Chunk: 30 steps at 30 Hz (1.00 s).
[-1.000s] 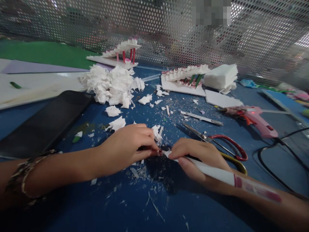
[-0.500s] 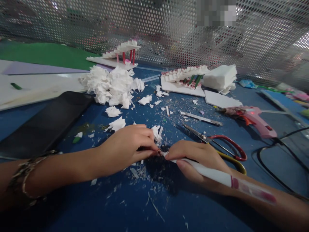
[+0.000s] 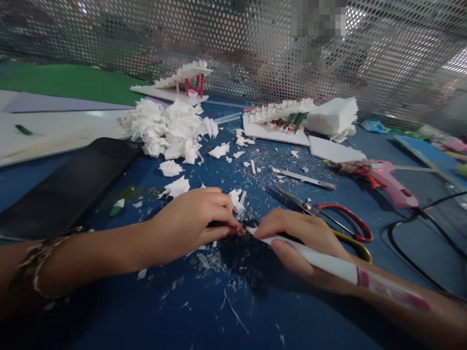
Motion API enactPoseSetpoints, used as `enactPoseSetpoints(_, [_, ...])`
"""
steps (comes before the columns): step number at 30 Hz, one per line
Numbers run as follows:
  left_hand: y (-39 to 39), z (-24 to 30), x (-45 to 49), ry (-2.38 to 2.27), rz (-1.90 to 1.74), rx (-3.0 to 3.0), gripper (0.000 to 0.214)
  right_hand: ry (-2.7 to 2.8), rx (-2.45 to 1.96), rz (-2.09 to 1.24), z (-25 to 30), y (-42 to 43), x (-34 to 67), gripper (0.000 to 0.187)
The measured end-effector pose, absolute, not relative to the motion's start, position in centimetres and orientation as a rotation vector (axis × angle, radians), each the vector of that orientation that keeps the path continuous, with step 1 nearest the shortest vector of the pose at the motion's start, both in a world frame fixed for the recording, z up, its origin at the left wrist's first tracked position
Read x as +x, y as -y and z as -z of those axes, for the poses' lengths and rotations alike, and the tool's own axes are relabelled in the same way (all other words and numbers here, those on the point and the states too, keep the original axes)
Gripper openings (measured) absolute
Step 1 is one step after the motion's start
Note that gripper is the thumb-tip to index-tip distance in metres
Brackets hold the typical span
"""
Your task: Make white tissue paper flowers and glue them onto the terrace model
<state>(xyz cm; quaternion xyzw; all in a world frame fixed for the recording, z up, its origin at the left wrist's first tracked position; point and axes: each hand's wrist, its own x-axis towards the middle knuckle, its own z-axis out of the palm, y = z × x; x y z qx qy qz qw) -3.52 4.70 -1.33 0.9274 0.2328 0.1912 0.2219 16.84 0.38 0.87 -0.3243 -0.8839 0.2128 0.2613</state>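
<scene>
My right hand (image 3: 301, 243) is closed around a white marker pen (image 3: 324, 260) with a clear, dark-pink end that lies back along my forearm. Its tip points left, just short of my left fingertips. Between thumb and fingers, my left hand (image 3: 209, 214) pinches a tiny reddish-and-white piece (image 3: 241, 230), mostly hidden, so its kind is unclear. Beside my right hand lie scissors (image 3: 310, 208) with one red and one yellow handle. A crumpled scrap of white paper (image 3: 238, 199) sits just beyond my left fingers.
Behind are a pile of torn white paper (image 3: 164, 129) and two small stair-like models (image 3: 188, 80), (image 3: 277, 119). A craft knife (image 3: 304, 178), a pink glue gun (image 3: 392, 184) with its cord (image 3: 392, 238), and a black phone-like slab (image 3: 73, 187) lie about. Perforated metal (image 3: 233, 53) stands behind.
My right hand and the marker have shifted slightly right, drawing the tip back from my left fingertips. More of the reddish piece shows. My left hand has stayed in place.
</scene>
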Motion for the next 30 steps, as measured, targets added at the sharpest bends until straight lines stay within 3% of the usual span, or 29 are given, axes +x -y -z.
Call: enactPoseSetpoints(30, [-4.7,1.39,-3.5,-0.649,-0.522,2.54,0.013,2.536,-0.715,-0.298,-0.58,-0.08,16.64,0.02])
